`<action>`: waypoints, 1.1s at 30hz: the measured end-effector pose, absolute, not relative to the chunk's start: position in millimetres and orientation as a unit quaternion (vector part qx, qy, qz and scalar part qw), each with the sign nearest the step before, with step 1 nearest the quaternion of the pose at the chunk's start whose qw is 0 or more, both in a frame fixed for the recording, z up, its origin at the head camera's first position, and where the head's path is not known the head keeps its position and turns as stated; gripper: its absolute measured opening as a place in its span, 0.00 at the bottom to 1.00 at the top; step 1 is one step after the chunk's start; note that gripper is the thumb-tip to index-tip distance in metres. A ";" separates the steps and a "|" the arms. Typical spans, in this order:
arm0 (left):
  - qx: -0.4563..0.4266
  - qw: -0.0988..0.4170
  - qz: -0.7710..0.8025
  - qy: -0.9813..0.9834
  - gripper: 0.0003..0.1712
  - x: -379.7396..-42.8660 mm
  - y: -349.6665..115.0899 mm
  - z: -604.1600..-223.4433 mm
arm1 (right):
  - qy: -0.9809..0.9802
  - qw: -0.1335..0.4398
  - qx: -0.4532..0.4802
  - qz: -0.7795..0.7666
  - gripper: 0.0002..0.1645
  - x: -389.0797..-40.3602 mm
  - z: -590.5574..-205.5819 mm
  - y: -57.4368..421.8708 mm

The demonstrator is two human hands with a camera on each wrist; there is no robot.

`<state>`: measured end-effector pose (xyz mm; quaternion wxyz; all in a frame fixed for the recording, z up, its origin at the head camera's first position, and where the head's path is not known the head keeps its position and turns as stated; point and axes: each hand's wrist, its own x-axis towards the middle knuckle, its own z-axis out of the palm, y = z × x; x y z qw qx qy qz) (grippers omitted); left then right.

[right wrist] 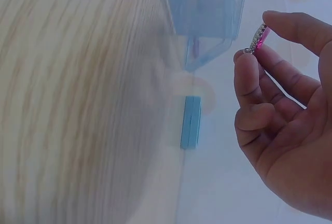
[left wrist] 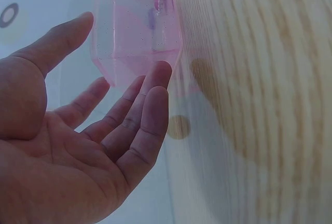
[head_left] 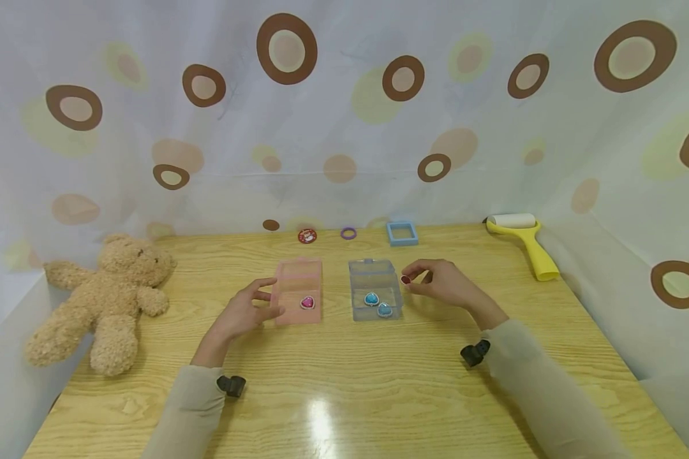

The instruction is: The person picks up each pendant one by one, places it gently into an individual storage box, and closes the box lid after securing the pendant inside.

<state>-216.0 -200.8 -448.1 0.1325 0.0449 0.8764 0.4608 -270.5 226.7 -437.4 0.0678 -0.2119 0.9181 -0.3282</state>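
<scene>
Between thumb and fingertips, my right hand (head_left: pixel 444 280) pinches a pink gem pendant (right wrist: pixel 261 39) with a silver beaded rim and a small loop. It is just right of an open clear blue box (head_left: pixel 358 313), which holds two blue gem pendants, one (head_left: pixel 371 299) behind the other (head_left: pixel 385 310). To the left stands an open clear pink box (head_left: pixel 291 314) with one pink gem pendant (head_left: pixel 307 303) inside. My left hand (head_left: pixel 245 312) is at that box's left side, fingers loosely bent and spread, holding nothing. Whether its fingertips touch the box, I cannot tell.
A teddy bear (head_left: pixel 111 290) lies at the left. Along the back are a red round badge (head_left: pixel 307 236), a purple ring (head_left: pixel 348 233) and a light blue square frame (head_left: pixel 402 241). A yellow-handled lint roller (head_left: pixel 531 245) lies back right. Patterned curtain (head_left: pixel 344 115) surrounds the table.
</scene>
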 end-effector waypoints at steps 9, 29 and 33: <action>0.041 0.132 0.458 0.878 0.41 -216.2 -199.8 -448.1 | 0.910 0.074 -0.227 -0.339 0.16 -272.5 -433.5 201.0; 0.035 0.132 0.455 0.880 0.42 -215.9 -199.8 -446.1 | 0.888 0.103 -0.263 -0.364 0.17 -272.8 -430.8 146.0; 0.038 0.131 0.450 0.883 0.42 -216.0 -199.8 -446.7 | 0.886 0.108 -0.272 -0.359 0.17 -272.0 -430.4 137.1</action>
